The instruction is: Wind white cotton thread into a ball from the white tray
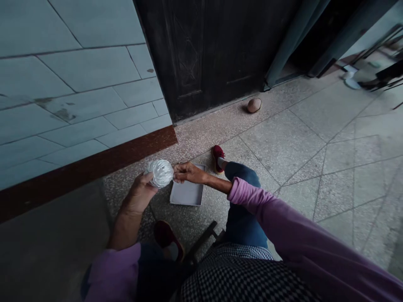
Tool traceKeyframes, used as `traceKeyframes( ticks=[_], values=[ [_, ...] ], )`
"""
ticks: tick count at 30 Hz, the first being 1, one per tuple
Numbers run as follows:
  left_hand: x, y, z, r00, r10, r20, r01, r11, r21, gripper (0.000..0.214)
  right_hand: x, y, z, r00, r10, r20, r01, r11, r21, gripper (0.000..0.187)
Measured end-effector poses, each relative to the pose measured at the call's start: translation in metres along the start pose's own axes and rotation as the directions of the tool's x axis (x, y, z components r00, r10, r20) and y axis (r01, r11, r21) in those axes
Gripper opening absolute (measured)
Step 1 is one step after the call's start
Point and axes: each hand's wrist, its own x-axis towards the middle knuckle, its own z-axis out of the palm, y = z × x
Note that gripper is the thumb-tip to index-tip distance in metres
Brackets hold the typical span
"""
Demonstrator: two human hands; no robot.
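Note:
A ball of shiny white string (161, 173) rests in my left hand (141, 191), its thumb and fingers curled round the near left side. Just right of the ball is my right hand (190, 173), with thumb and fingertips pinched together close to the ball's edge. Whatever lies between those fingertips is too small to make out. Below both hands, a shallow white box or lid (187, 193) lies on the floor, partly covered by my right hand.
A tiled wall (94, 96) with a dark red base strip rises at left, beside a dark door (214, 50). A round brownish object (254, 105) sits by the doorstep. My legs, in red shoes (218, 158), flank the box. Blurred furniture (387, 75) stands far right.

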Motion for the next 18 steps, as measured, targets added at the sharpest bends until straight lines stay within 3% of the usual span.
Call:
traceKeyframes(
  ticks=[3, 7, 12, 15, 18],
  values=[
    [-0.002, 0.001, 0.002, 1.000, -0.016, 0.020, 0.016, 1.000, 0.000, 0.067, -0.005, -0.001, 0.000, 0.998, -0.015, -0.063, 0.014, 1.000, -0.012, 0.035],
    [-0.002, 0.001, 0.004, 1.000, -0.011, -0.007, 0.011, 1.000, 0.021, 0.064, -0.010, -0.011, 0.005, 0.991, 0.074, -0.111, -0.074, 0.997, 0.001, 0.024],
    [0.007, -0.006, 0.002, 0.995, 0.075, -0.061, -0.069, 0.992, 0.107, 0.063, -0.013, -0.021, 0.021, 0.999, 0.025, -0.029, -0.032, 0.960, -0.279, 0.026],
    [0.014, -0.007, -0.004, 0.973, 0.194, -0.122, -0.136, 0.918, 0.372, 0.068, -0.013, -0.025, 0.030, 0.996, -0.020, 0.083, 0.055, 0.893, -0.448, 0.030],
    [0.017, -0.006, -0.010, 0.956, 0.275, -0.105, -0.140, 0.738, 0.660, 0.067, -0.013, -0.034, 0.031, 0.991, -0.051, 0.127, 0.109, 0.854, -0.508, 0.034]
  ],
)
